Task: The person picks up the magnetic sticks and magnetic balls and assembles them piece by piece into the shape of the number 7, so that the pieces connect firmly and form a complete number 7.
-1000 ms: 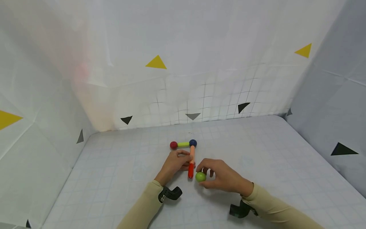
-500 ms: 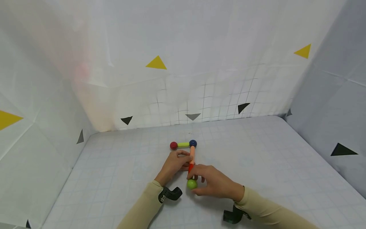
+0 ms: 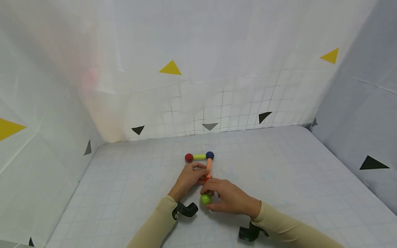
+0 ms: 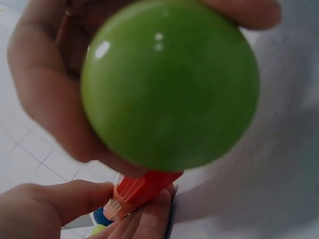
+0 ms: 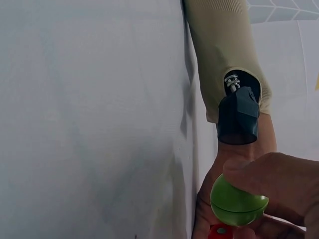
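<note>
My left hand (image 3: 187,177) pinches a rod, peach (image 3: 209,165) at its far part and red (image 4: 149,186) at its near part. Its far end meets a dark blue ball (image 3: 210,155). From that ball a yellow-green stick (image 3: 199,157) runs left to a red ball (image 3: 189,157). My right hand (image 3: 232,198) grips a green ball (image 3: 205,199) between thumb and fingers, at the near end of the rod. The right wrist view shows the red tip (image 5: 220,231) close beside this ball; whether they touch I cannot tell. Right fingers hide most of the red part in the head view.
A white, faintly gridded cloth covers the table (image 3: 139,186). White sheets with yellow and dark triangles stand behind (image 3: 248,51) and on both sides. Black camera mounts sit on both wrists, the left mount (image 3: 186,209) near the right hand.
My right hand has carried the green ball left and slightly nearer, from beside the red part to the rod's near end. My left hand and the joined pieces have stayed put.
</note>
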{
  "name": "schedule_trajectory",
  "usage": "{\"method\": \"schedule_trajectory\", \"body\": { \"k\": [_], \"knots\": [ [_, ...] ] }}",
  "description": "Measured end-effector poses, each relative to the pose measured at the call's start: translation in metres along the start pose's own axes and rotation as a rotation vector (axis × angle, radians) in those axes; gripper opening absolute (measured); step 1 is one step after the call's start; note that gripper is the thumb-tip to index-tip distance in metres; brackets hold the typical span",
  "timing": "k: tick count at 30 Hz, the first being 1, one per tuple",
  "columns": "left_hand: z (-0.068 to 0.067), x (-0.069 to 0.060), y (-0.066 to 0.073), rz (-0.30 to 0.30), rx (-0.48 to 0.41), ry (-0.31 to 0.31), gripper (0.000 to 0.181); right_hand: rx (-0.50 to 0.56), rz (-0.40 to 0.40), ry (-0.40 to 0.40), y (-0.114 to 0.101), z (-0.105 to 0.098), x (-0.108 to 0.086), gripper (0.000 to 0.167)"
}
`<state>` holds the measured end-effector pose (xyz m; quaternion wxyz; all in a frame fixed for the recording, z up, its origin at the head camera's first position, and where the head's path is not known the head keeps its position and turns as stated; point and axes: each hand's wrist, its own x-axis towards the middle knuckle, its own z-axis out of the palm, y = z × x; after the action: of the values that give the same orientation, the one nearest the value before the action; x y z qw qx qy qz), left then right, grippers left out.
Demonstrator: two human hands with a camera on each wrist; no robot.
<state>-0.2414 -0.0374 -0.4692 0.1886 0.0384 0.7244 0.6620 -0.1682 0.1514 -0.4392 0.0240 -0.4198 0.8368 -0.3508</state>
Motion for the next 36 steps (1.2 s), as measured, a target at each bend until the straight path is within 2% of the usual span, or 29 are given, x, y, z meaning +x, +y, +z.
{"method": "schedule_trajectory", "body": {
  "k": [17,23,30,36],
  "knots": [
    [0.001,0.002,0.0,0.008,0.036,0.009,0.036,-0.055,-0.067,0.035,0.009,-0.001,-0.001,0.034],
    [0.0,0.0,0.001,0.01,0.086,0.013,0.038,-0.06,-0.112,0.042,0.013,-0.001,-0.002,0.035],
    [-0.006,-0.002,0.006,0.057,0.304,0.039,0.035,-0.075,-0.08,0.028,0.011,-0.002,-0.001,0.035],
    [-0.016,-0.002,0.01,0.075,0.263,0.022,0.027,-0.084,-0.029,-0.003,0.014,0.0,-0.003,0.034]
  ]
}}
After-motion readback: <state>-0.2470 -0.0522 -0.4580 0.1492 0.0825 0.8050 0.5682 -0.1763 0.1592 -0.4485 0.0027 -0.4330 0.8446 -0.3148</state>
